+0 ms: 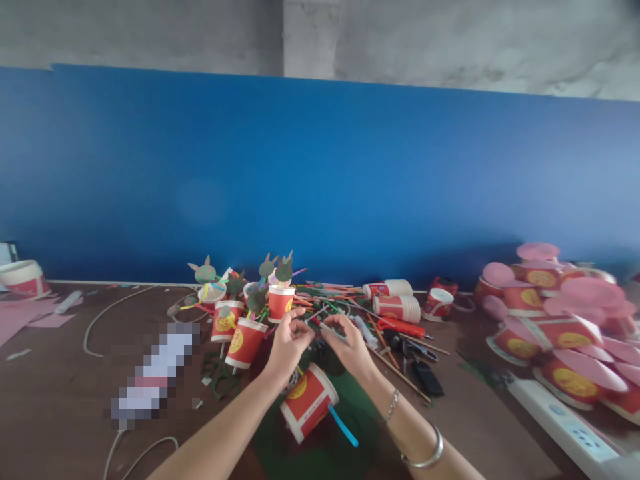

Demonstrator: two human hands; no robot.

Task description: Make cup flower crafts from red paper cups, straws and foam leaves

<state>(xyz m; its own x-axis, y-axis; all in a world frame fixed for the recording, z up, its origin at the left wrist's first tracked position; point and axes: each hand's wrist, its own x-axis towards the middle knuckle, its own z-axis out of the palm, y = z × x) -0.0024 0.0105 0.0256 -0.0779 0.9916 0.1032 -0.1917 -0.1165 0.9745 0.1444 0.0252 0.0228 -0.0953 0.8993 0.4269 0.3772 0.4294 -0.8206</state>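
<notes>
Before a blue partition (320,167), left hand (289,341) and right hand (351,345) curl, grip unclear, near an illegibly lettered cup (309,405).

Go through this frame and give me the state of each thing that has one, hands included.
Left hand: fingers bent; grip unclear
Right hand: fingers bent; grip unclear
Cup between the forearms: tilted
Blue strip: sticking out by that cup
Cup stack: nested, on its side
Cups with pink discs: heaped together
Power strip: sockets up; power on or off unclear
</notes>
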